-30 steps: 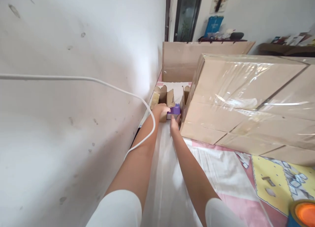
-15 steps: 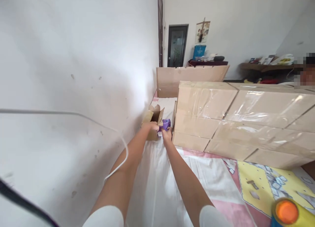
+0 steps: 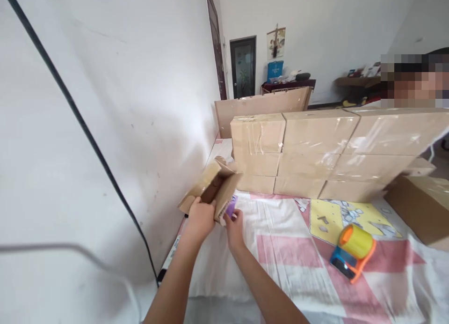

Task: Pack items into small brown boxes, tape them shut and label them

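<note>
Close to the wall, an open cardboard box (image 3: 226, 195) is tilted, its flaps spread and its dark inside partly showing. My left hand (image 3: 202, 219) grips the near edge of this box, with the thumb side toward the opening. My right hand (image 3: 235, 226) is closed on a small purple packet (image 3: 231, 207) against the box's right side. Most of the packet is hidden behind my fingers and the cardboard, so its kind cannot be made out.
Taped cartons (image 3: 308, 148) stand stacked right of the box on a patterned sheet (image 3: 280, 230). A tape dispenser (image 3: 353, 251) with yellow tape lies at the right, near another brown box (image 3: 417, 207). A cable (image 3: 84, 122) runs along the wall. Someone is at the far right.
Both hands have come nearer, bringing the box and purple packet along. The box has turned and tilted. My view has shifted, so the tape dispenser shows fully.
</note>
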{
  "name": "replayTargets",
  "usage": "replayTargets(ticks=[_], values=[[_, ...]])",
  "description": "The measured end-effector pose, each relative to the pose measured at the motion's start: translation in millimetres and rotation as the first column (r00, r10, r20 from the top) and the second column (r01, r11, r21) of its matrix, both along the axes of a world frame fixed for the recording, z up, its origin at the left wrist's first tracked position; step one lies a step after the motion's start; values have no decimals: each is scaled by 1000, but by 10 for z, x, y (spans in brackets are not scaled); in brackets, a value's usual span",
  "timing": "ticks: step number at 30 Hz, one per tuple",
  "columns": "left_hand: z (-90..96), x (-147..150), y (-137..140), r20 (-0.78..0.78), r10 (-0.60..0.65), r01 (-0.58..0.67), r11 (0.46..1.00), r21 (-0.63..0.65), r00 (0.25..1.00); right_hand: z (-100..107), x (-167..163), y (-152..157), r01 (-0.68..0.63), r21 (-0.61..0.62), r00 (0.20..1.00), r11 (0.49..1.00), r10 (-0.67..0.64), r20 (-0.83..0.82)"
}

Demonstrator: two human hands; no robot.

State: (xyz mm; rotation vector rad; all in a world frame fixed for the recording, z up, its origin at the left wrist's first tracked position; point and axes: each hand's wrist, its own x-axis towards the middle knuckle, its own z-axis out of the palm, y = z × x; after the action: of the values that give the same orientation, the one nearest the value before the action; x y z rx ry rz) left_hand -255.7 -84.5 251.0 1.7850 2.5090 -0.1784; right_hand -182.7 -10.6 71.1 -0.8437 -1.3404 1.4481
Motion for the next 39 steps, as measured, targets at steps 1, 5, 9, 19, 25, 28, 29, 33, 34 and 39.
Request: replayTargets(ticks=[1,5,9,19,25,28,29,33,34,39], values=[[-11,198,-88,10,-57,57,998,-6,998,-59,291,-106,29,-75,999,997,-30,-12],[-166,801,-298,144,-386,391,920,-4,911,-296,1691,-355,158,-311,984,937,-174,-26],[-410,1053,-383,342,-611,596,787,160,714,-327,2869,-491,373,-341,915,863,-402,-17],[-574,1196,-590,204,-641,593,765,252,740,-359,3357,-540,362,44,918,931,-364,157],[-738,966,-715,122,-521,421,788,449,845,-493,3475,-585,276,208,892,938,-331,308],[-891,938,-726,92,-405,274,752,600,910,-414,3590,-672,260,269,869,927,-347,353],[-940,939,-727,95,-370,227,732,642,924,-374,3633,-699,257,283,866,924,-350,357],[-1101,940,-755,148,-308,102,667,738,940,-200,3754,-689,223,374,860,900,-362,358],[-1131,946,-773,169,-307,81,659,748,937,-163,3751,-646,216,393,856,894,-366,364],[-1304,1076,-910,255,-281,-32,611,791,925,-98,3496,-310,221,433,801,874,-416,431]])
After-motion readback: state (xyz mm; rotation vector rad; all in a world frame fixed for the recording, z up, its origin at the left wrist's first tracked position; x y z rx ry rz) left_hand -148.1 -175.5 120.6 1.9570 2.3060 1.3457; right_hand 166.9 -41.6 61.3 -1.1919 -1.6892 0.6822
